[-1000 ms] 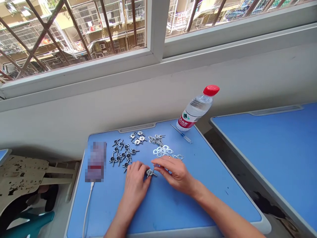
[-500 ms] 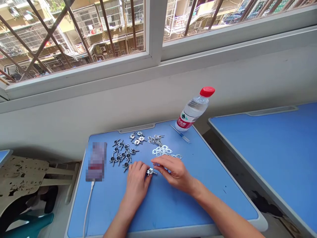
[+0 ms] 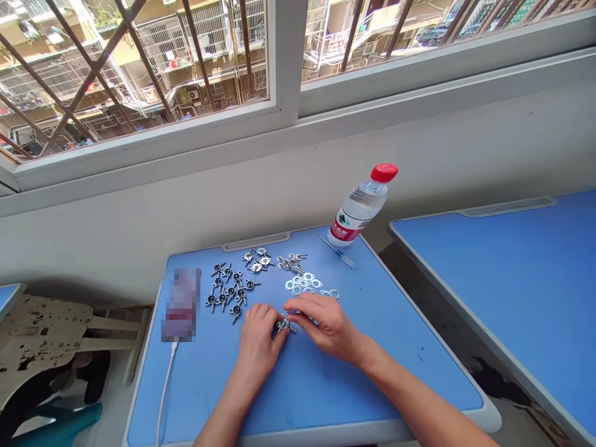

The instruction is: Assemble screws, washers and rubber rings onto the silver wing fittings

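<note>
My left hand (image 3: 259, 332) is closed on a small metal fitting (image 3: 284, 325) with a flat flange and short rods, keeping it down at the blue tabletop. Just above that fitting, the thumb and fingers of my right hand (image 3: 326, 320) meet in a pinch; whatever is between them is too small to make out. Beyond my right hand lies a heap of flat two-eared metal plates (image 3: 302, 283), partly hidden by it. Several eye bolts (image 3: 291, 264) lie behind the plates. Fittings with black centres (image 3: 231, 291) spread out to the left, and a few silver ones (image 3: 257, 267) sit farther back.
A water bottle (image 3: 358, 211) with a red cap stands at the back right of the desk, with a thin blue-and-clear tool (image 3: 342, 254) beside it. At the left edge lies a blurred-out phone (image 3: 180, 304) on a white cable (image 3: 166, 382). Another blue desk (image 3: 503, 267) stands to the right.
My right fingertips have come slightly lower, closer to the fitting, which has shifted a little under them. My left hand keeps its hold. The view has moved slightly.
</note>
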Motion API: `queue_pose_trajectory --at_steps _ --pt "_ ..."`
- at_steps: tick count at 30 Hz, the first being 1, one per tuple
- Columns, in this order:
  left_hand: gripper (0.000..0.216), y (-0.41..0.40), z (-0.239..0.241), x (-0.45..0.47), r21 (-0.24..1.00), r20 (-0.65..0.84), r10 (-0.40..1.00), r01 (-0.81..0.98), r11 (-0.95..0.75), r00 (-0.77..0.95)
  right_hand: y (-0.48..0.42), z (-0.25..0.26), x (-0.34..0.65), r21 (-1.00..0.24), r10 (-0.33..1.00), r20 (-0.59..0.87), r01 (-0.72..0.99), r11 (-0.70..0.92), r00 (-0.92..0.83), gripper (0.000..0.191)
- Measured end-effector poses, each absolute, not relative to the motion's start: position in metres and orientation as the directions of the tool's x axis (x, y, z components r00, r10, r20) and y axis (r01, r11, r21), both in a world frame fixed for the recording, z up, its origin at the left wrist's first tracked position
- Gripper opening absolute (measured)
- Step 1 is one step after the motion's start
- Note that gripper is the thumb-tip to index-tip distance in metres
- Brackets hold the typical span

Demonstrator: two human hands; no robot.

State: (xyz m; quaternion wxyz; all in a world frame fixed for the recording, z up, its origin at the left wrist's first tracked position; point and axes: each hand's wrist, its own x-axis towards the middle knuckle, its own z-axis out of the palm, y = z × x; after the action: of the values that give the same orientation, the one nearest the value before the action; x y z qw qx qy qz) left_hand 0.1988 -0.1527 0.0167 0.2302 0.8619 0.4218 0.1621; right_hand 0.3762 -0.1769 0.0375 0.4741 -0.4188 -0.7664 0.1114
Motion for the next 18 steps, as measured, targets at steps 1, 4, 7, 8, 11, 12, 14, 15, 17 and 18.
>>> queue_pose_trajectory --at_steps 1,4,7,8,11,12,14,15,17,18 --pt "0.01 -0.152 0.016 0.199 0.548 0.084 0.804 0.647 -0.531 0.589 -0.177 0.038 0.376 -0.579 0.756 0.626 0.535 0.615 -0.192 0.016" --pt "0.012 -0.152 0.016 0.199 0.589 0.08 0.811 0.629 -0.508 0.58 -0.176 0.037 0.376 -0.614 0.77 0.623 0.523 0.591 -0.14 0.014" --pt "0.012 -0.151 0.016 0.199 0.631 0.076 0.82 0.609 -0.48 0.568 -0.176 0.036 0.373 -0.644 0.761 0.643 0.474 0.6 -0.09 0.011" --pt "0.012 -0.151 0.016 0.199 0.643 0.073 0.823 0.605 -0.471 0.563 -0.177 0.035 0.372 -0.647 0.755 0.65 0.455 0.612 -0.09 0.012" --pt "0.012 -0.15 0.015 0.2 0.667 0.052 0.832 0.6 -0.441 0.553 -0.177 0.033 0.367 -0.642 0.742 0.658 0.42 0.641 -0.127 0.014" --pt "0.012 -0.149 0.015 0.2 0.671 0.042 0.834 0.603 -0.432 0.55 -0.177 0.033 0.366 -0.641 0.742 0.656 0.417 0.645 -0.139 0.016" --pt "0.012 -0.149 0.014 0.2 0.674 0.03 0.836 0.607 -0.422 0.548 -0.177 0.031 0.365 -0.637 0.742 0.654 0.42 0.647 -0.15 0.017" --pt "0.012 -0.149 0.014 0.2 0.674 0.028 0.836 0.608 -0.42 0.548 -0.177 0.031 0.364 -0.635 0.741 0.654 0.423 0.647 -0.152 0.018" --pt "0.012 -0.149 0.014 0.2 0.674 0.029 0.837 0.607 -0.42 0.547 -0.176 0.031 0.364 -0.628 0.738 0.657 0.429 0.649 -0.153 0.018" --pt "0.012 -0.149 0.014 0.2 0.675 0.031 0.837 0.606 -0.42 0.546 -0.176 0.031 0.364 -0.625 0.736 0.66 0.431 0.651 -0.154 0.018"
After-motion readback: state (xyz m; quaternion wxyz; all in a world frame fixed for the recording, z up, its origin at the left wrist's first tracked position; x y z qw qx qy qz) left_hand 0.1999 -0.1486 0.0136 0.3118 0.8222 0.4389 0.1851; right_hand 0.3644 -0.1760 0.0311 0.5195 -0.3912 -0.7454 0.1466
